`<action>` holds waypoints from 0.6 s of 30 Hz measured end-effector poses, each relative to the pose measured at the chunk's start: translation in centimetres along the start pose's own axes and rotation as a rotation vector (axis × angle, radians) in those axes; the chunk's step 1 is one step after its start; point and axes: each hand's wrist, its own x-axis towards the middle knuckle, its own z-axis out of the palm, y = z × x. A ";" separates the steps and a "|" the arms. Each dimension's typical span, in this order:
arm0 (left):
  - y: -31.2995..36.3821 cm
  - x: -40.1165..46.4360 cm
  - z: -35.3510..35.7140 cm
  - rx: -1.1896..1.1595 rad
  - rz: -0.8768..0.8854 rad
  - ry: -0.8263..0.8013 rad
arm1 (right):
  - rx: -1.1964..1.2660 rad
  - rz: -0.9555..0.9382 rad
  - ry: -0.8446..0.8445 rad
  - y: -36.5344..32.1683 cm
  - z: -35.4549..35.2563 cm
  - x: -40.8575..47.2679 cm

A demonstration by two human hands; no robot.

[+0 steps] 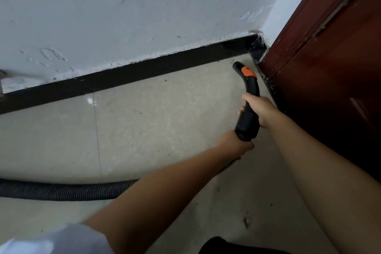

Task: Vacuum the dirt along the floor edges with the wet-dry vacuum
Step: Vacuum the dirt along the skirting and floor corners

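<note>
A black curved vacuum nozzle (248,86) with an orange slider points into the floor corner where the black skirting (165,66) meets the door frame. My right hand (258,109) grips the nozzle's handle. Just behind it, my left hand (237,143) grips the ribbed hose where it joins the handle. The black ribbed hose (61,190) runs back along the tiles to the left edge of view. Dark specks of dirt (166,81) lie on the beige tile near the skirting, and a larger bit of debris (246,222) lies near my right forearm.
A dark red wooden door (329,68) stands at the right, close to the nozzle. The white scuffed wall (144,6) rises above the skirting. Beige floor tiles (144,130) spread left and toward me.
</note>
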 end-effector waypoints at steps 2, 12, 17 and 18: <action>0.6 0.7 -0.5 0.016 0.002 0.007 | 0.016 0.002 0.005 -0.7 0.0 0.6; 0.8 2.2 -0.8 -0.020 -0.004 0.008 | -0.038 -0.021 -0.016 -1.6 0.6 1.6; 0.2 1.6 0.0 -0.103 -0.023 0.021 | -0.151 -0.039 -0.080 -1.4 1.0 0.6; 0.0 1.4 0.2 -0.116 -0.026 0.030 | -0.175 -0.044 -0.088 -1.4 1.2 0.3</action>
